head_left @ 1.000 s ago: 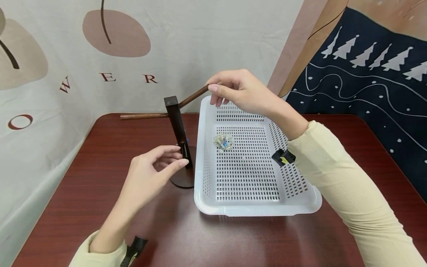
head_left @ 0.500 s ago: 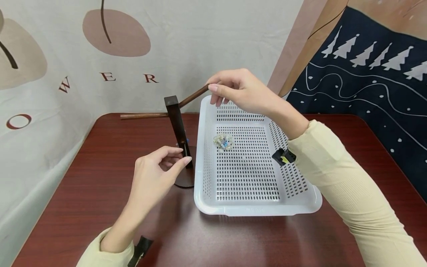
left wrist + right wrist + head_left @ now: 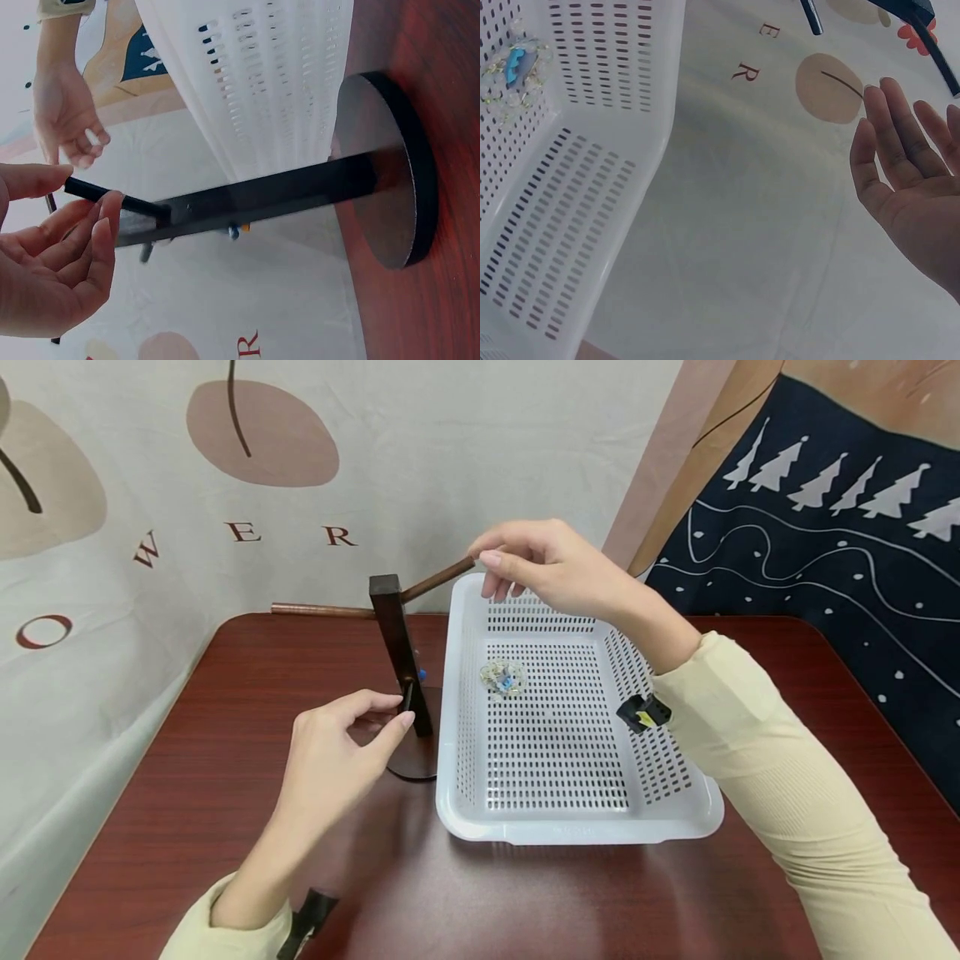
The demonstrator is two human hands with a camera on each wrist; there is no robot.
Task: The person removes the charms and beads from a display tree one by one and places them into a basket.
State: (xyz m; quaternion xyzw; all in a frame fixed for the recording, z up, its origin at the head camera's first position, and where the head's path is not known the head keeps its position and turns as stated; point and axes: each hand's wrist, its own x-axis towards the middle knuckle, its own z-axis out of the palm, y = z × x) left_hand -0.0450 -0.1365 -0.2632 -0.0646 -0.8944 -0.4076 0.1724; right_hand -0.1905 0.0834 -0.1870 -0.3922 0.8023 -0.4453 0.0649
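A dark wooden stand [image 3: 400, 652] with a round base [image 3: 390, 165] and several round pegs stands left of the basket. My left hand [image 3: 337, 735] has its thumb and fingertips around the low front peg [image 3: 112, 196], pinching it near its end. My right hand [image 3: 547, 564] hovers at the end of the upper right peg [image 3: 442, 578], whose tip now shows just beside the thumb. In the right wrist view its fingers look loosely extended, with nothing held. A small blue piece [image 3: 234, 232] shows behind the post; what it hangs from is hidden.
A white perforated plastic basket [image 3: 577, 833] stands right of the stand, close to its base. Inside lies a clump of clear beads with a blue piece [image 3: 504, 680]. The reddish-brown table [image 3: 225, 727] backs onto a printed cloth [image 3: 420, 460].
My right hand has shifted slightly right, off the upper peg's tip. My left hand moved right, then back left at the low peg. The stand's upper pegs have tilted slightly.
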